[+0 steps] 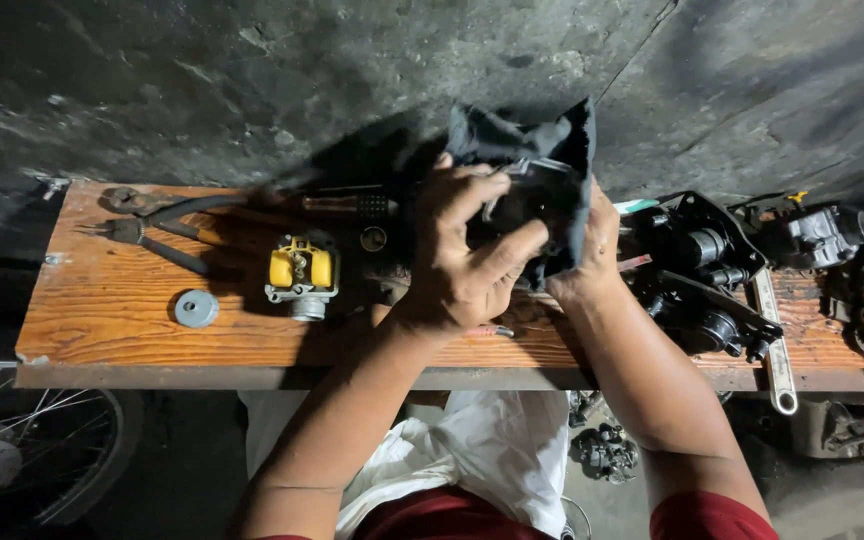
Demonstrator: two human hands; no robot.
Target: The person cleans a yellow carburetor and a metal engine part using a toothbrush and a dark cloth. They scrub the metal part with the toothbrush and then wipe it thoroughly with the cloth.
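Dark metal part point(537, 200), wrapped in a black cloth point(552, 140), sits raised above the middle of the wooden bench point(102, 320), held between both hands. The left hand point(462, 260) closes over the part from the near-left side, thumb and fingers curled round its front, with the fingertips pressing on the cloth's lower edge. The right hand point(592, 245) cups it from the right and from behind, mostly hidden by the cloth, so how tightly its fingers are bent is hard to tell; it does appear to be bearing the bundle's weight. The part lies directly between the two palms, slightly far of the left wrist, and its long axis seems to run left to right, though the cloth hides most of its outline. The left hand shows the fuller grip on it.

On the bench to the left lie pliers point(152, 240) with dark handles, a small grey disc point(196, 308) and a yellow-and-silver component point(300, 275). To the right sit black engine parts point(702, 270) and a silver wrench point(774, 350) hanging over the near edge. A bicycle wheel point(22, 440) shows at the near left.
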